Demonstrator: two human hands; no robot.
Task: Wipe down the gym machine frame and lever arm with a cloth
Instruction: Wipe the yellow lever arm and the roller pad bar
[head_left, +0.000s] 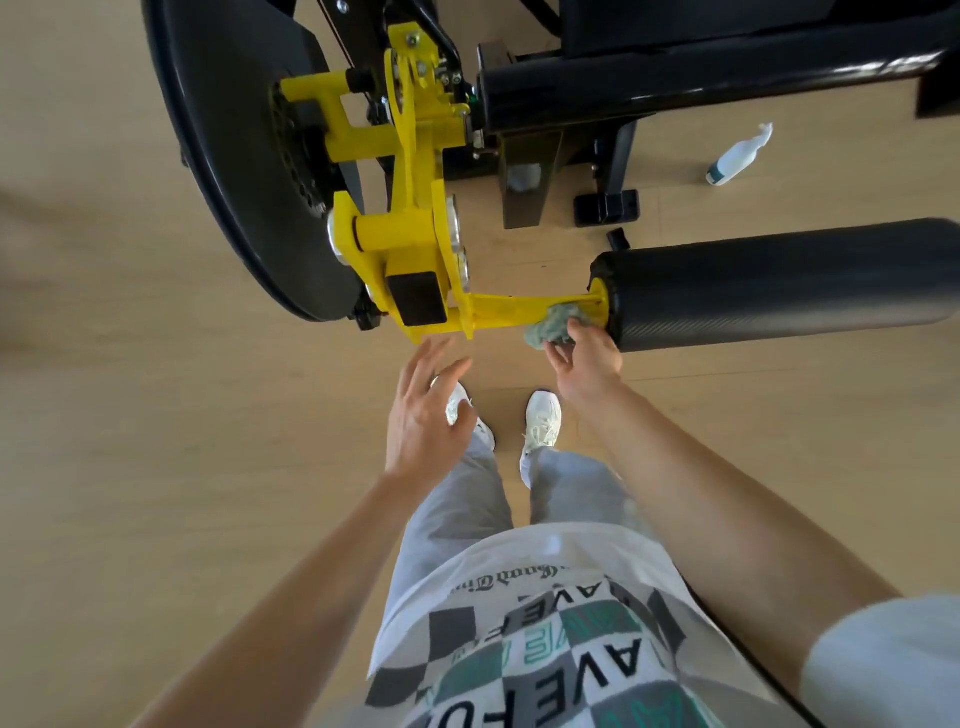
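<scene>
The yellow lever arm (498, 312) runs from a yellow pivot bracket (405, 228) rightward to a black roller pad (779, 283). My right hand (584, 358) is shut on a crumpled grey-green cloth (553, 325) and presses it against the lever arm just left of the pad's end. My left hand (426, 415) hovers below the arm's left end, fingers spread, touching nothing. The black machine frame (701, 73) lies across the top of the view.
A large black curved guard (244, 156) stands left of the bracket. A white spray bottle (737, 156) lies on the wooden floor at the upper right. A black frame foot (605, 208) sits behind the pad. My white shoes (543, 415) stand below the arm.
</scene>
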